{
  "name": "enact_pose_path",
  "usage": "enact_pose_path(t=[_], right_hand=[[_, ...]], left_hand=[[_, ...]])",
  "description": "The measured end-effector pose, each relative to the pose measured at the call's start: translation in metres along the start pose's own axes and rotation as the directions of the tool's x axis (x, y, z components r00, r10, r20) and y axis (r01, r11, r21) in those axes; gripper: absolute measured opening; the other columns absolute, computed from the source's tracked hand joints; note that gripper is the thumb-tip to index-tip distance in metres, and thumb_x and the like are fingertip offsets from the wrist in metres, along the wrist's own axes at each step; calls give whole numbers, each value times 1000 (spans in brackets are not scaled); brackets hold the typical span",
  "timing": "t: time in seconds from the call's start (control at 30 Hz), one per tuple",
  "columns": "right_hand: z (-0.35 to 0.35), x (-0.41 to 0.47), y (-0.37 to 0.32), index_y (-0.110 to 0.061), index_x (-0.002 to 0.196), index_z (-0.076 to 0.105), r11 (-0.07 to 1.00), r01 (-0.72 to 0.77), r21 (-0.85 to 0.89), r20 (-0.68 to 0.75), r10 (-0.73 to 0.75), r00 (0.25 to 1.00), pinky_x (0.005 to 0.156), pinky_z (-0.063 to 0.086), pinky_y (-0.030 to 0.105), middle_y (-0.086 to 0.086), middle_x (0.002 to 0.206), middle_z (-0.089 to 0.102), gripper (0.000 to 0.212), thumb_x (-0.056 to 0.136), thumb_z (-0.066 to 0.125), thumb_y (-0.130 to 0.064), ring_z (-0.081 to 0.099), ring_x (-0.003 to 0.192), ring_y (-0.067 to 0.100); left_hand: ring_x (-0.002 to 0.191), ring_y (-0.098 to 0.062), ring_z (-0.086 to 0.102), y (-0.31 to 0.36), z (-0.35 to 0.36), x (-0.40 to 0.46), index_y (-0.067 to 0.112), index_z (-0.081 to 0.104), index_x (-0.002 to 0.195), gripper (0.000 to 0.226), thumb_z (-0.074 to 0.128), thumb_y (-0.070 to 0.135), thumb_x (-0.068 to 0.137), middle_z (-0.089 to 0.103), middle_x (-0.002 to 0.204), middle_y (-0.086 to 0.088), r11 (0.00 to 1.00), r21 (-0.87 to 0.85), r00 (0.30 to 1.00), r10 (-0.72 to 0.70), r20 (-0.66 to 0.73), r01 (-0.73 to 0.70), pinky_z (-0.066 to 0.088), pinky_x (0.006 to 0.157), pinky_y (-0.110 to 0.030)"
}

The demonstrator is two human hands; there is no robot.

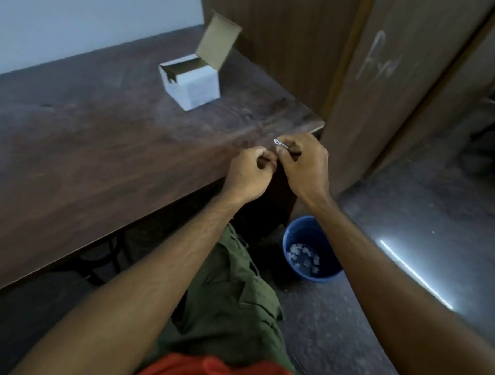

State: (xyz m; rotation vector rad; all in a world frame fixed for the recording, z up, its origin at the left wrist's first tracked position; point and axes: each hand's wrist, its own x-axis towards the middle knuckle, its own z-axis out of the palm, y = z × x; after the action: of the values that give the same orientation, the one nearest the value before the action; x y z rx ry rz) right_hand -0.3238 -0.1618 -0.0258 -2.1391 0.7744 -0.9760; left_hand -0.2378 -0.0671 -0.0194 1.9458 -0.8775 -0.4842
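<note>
Over the near right corner of the dark brown wooden table (102, 131), the two hands meet, fingers touching. The right hand (303, 164) pinches a small white and silver piece (278, 142) just above the tabletop. The left hand (249, 173) is curled against it, but whether it grips anything cannot be told. An open white cardboard box (192, 87) stands farther back. Below, a blue plastic bucket (303, 231) holding small pale pieces sits on the grey floor (408, 207), near a tan board (383, 108) with a chalk scribble.

small item (278, 142): too tiny to identify | bucket pieces (304, 258): blurred
</note>
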Motion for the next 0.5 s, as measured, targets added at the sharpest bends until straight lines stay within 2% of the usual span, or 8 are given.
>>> enact_pose_path(t=[0.13, 0.2, 0.27, 0.4, 0.5], right_hand=[[-26, -4, 58, -15, 101, 69, 992, -103, -74, -21, 101, 995, 74, 51, 12, -4, 99, 63, 17, 86, 65, -10, 60, 82, 4], [-29, -10, 79, -15, 103, 69, 983, -148, -108, 3, 149, 989, 78, 53, 18, -2, 104, 62, 19, 86, 64, -8, 61, 85, 6], [-34, -14, 109, -14, 103, 69, 961, -218, -170, 6, 222, 975, 79, 55, 26, 0, 105, 61, 20, 86, 62, -7, 62, 86, 10], [-36, -29, 162, -14, 104, 63, 880, -346, -327, 6, 368, 930, 77, 54, 41, 4, 107, 62, 16, 88, 58, -15, 63, 88, 22], [-34, -41, 196, -15, 102, 47, 823, -359, -441, 38, 416, 908, 66, 45, 38, 8, 105, 62, 14, 92, 54, -22, 59, 86, 31]], left_hand=[[113, -17, 60, -6, 57, 12, 18, 56, 127, 36, 60, 24, 92, 64, 123, 0, 948, 299, 982, 57, 180, -110, 51, 95, -40], [130, -20, 48, -18, 74, 16, 19, 42, 141, 52, 59, 27, 93, 49, 143, -2, 880, 444, 970, 67, 234, -168, 44, 104, -41], [142, -20, 30, -28, 99, 26, 16, 28, 149, 64, 57, 29, 94, 31, 155, -4, 820, 515, 942, 86, 324, -252, 32, 113, -41], [148, -22, 11, -54, 138, 37, 12, 10, 152, 77, 55, 35, 94, 10, 161, -6, 690, 604, 880, 102, 464, -399, 19, 118, -42], [148, -21, 6, -75, 161, 43, 13, 4, 153, 81, 54, 36, 94, 3, 162, -4, 643, 610, 832, 79, 549, -463, 14, 118, -44]])
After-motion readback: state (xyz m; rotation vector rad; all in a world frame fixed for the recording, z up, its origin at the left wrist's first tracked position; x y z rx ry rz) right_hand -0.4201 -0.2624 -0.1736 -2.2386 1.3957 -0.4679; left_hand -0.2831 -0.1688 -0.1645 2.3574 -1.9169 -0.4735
